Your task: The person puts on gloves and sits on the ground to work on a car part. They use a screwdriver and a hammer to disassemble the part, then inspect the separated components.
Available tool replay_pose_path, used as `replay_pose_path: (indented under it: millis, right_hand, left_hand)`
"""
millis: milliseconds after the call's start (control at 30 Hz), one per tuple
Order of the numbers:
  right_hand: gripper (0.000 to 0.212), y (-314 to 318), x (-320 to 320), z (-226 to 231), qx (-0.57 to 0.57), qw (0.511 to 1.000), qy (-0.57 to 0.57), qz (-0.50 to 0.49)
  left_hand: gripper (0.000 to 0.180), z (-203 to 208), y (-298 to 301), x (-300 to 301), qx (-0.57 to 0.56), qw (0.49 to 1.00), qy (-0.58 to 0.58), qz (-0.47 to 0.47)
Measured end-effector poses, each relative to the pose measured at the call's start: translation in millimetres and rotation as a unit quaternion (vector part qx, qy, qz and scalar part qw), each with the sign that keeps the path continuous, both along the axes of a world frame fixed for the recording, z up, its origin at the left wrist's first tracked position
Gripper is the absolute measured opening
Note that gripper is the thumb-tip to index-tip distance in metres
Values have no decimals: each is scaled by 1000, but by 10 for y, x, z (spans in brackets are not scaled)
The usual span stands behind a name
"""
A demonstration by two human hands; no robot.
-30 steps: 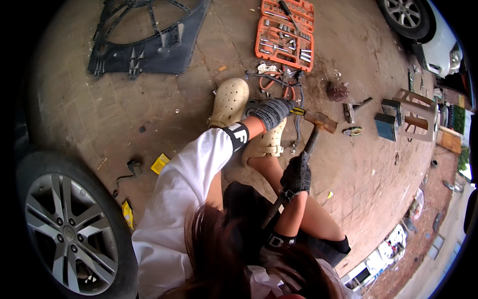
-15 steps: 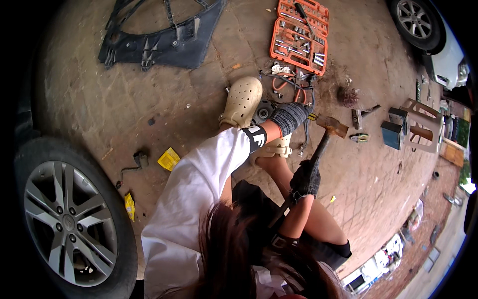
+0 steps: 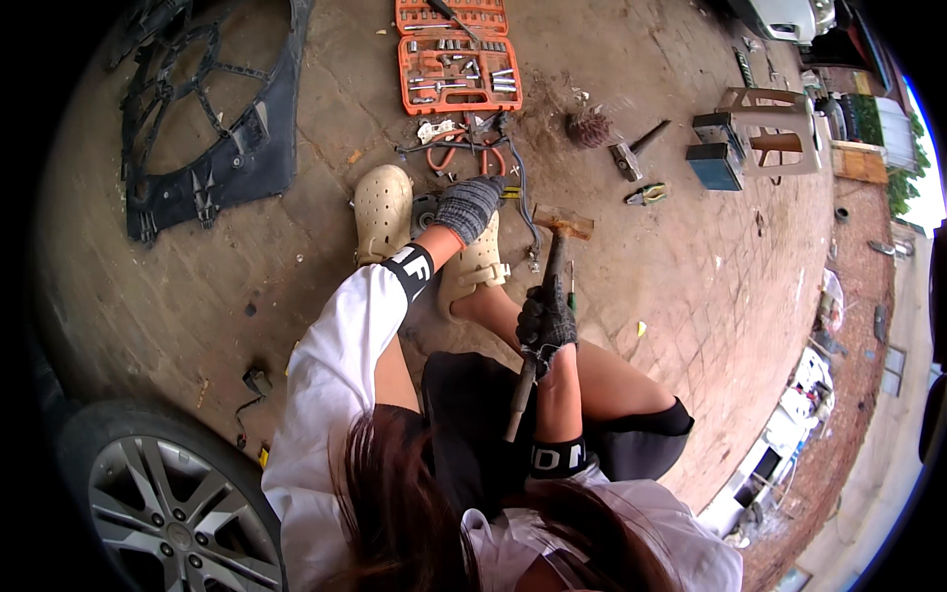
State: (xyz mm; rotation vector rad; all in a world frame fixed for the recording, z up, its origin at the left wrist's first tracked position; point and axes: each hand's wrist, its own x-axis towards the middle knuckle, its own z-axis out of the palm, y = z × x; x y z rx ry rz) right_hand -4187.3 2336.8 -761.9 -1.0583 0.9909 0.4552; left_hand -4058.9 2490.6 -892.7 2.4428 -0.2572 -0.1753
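My right hand (image 3: pixel 547 324), in a dark work glove, is closed round the handle of a hammer (image 3: pixel 564 225) with a rusty, blocky head; its handle runs down toward my lap. My left hand (image 3: pixel 468 210), in a grey knit glove, is closed just above the shoes; what it grips is hidden. A small yellow-and-dark piece (image 3: pixel 510 193) shows beside its fingertips. A round dark metal part (image 3: pixel 424 210) lies on the ground between my beige clogs (image 3: pixel 383 212), partly covered by the left hand and wrist. The hammer head is apart from the left hand.
Ahead lie red-handled pliers (image 3: pixel 446 156) with cables, and an orange socket set case (image 3: pixel 459 74). To the right are another hammer (image 3: pixel 625 161), pliers (image 3: pixel 646 194) and a plastic stool (image 3: pixel 774 133). A black plastic car panel (image 3: pixel 247 148) and a wheel (image 3: pixel 178 513) are at left.
The view has shifted, so the scene sits further left. The hammer has turned more upright in my right hand. My left hand stays by the round part.
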Motion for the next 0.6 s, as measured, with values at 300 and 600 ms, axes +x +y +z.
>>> replay_pose_path:
  millis: [300,600]
  right_hand:
    - [13,-85,3,-181,-563,776,-238,157]
    - [36,45,168,-94,-224,971,-75,46]
  left_hand:
    - [18,-214,-30,-46,1,997,-75,16]
    - [22,-131,19,-83,2,998,-55,13]
